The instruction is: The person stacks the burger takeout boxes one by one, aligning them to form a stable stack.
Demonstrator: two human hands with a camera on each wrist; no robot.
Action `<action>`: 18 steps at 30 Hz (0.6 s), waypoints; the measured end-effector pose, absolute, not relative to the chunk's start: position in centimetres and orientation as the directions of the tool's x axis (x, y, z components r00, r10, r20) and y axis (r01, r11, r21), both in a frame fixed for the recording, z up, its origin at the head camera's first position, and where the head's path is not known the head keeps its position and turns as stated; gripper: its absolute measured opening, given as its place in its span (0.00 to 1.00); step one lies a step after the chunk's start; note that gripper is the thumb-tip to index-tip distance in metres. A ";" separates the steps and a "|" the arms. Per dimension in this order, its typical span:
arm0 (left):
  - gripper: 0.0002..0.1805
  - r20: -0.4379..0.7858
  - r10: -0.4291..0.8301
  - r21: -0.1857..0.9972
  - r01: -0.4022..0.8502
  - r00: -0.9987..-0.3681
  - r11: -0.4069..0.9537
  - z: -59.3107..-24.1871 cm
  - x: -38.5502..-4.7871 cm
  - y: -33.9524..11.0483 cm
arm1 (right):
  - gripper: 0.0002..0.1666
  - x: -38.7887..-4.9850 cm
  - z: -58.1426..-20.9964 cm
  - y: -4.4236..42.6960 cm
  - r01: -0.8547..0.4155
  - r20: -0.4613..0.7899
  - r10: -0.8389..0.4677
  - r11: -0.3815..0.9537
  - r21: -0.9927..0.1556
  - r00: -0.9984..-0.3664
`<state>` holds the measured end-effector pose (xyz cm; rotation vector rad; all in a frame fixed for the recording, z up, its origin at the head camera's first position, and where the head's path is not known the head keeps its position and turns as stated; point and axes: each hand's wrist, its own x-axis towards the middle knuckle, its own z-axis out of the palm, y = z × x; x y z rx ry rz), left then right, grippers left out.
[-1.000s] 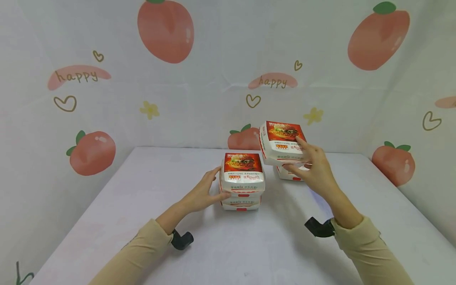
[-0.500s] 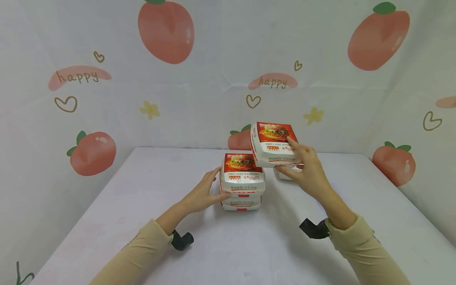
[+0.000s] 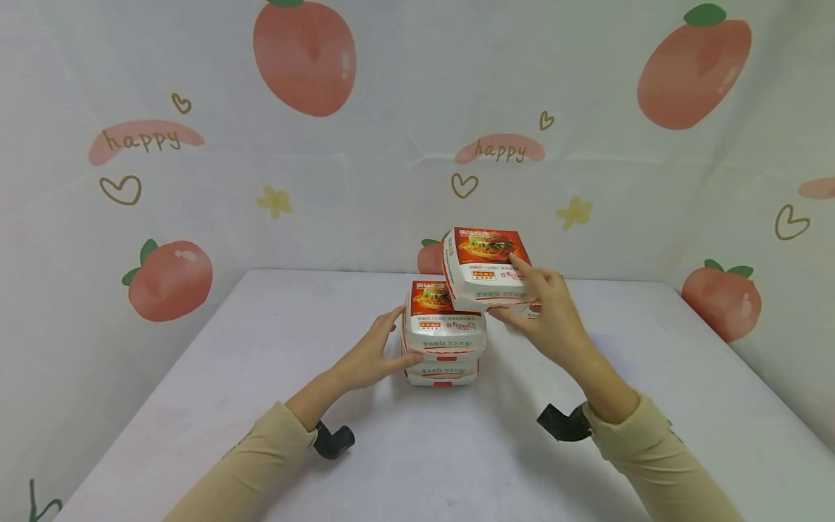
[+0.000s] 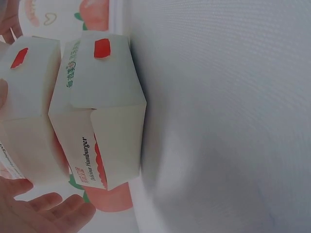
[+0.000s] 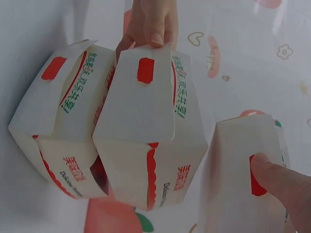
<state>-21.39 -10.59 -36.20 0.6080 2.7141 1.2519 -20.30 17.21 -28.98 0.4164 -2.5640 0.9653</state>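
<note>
Left hand (image 3: 368, 357), on the left of the stack, holds the upper box (image 3: 450, 330) across its left side, thumb on the near face and forefinger at the far edge, the other fingers spread loosely. That hold looks meant to steady rather than lift, since the upper box sits on the lower box (image 3: 441, 373), which rests on the counter (image 3: 443, 449). Red tabs (image 3: 446, 358) on both face near, so the two seem deliberately lined up. Farther right, above the stack's far right part and apart from it, hangs the third box (image 3: 489, 286), slightly tilted. On its right, the right hand (image 3: 554, 312) grips it, forefinger over the printed top, thumb pressing the near face at its tab; this probably keeps the lid shut and leaves the left side and underside unobstructed. Beyond the right hand, a white-and-red sliver (image 3: 535, 309) shows, perhaps another box, too covered to tell.
</note>
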 end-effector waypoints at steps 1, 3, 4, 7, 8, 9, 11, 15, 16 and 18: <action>0.50 0.081 0.391 0.747 0.315 -0.917 0.585 -36.2 -21.4 -10.6 | 0.47 -20.3 -29.0 17.1 -0.397 0.435 -0.145 0.718 -0.571 -0.889; 0.50 0.082 0.391 0.748 0.316 -0.917 0.584 -36.2 -21.4 -10.6 | 0.48 -20.2 -29.0 16.8 -0.401 0.431 -0.153 0.715 -0.573 -0.889; 0.50 0.084 0.392 0.747 0.318 -0.916 0.584 -36.2 -21.4 -10.6 | 0.48 -20.1 -29.0 16.7 -0.399 0.425 -0.155 0.714 -0.575 -0.892; 0.50 0.080 0.393 0.749 0.316 -0.916 0.583 -36.2 -21.4 -10.6 | 0.48 -19.8 -28.9 16.3 -0.390 0.403 -0.163 0.714 -0.582 -0.901; 0.50 0.081 0.394 0.750 0.316 -0.916 0.581 -36.1 -21.3 -10.6 | 0.48 -19.8 -28.8 16.2 -0.389 0.401 -0.165 0.713 -0.583 -0.901; 0.50 0.079 0.394 0.750 0.315 -0.916 0.582 -36.1 -21.3 -10.6 | 0.47 -19.7 -28.8 16.1 -0.388 0.396 -0.167 0.713 -0.584 -0.903; 0.50 0.075 0.392 0.751 0.311 -0.917 0.583 -36.0 -21.3 -10.6 | 0.47 -19.7 -28.8 15.9 -0.387 0.392 -0.170 0.712 -0.586 -0.904; 0.50 0.073 0.388 0.750 0.307 -0.919 0.586 -35.9 -21.2 -10.5 | 0.47 -19.6 -29.0 15.4 -0.393 0.396 -0.177 0.718 -0.575 -0.901; 0.50 0.073 0.388 0.750 0.307 -0.919 0.585 -35.9 -21.2 -10.5 | 0.47 -19.6 -29.0 15.4 -0.393 0.396 -0.178 0.721 -0.571 -0.901; 0.50 0.075 0.389 0.751 0.309 -0.918 0.584 -35.9 -21.1 -10.5 | 0.47 -19.6 -29.0 15.2 -0.395 0.395 -0.182 0.725 -0.565 -0.900</action>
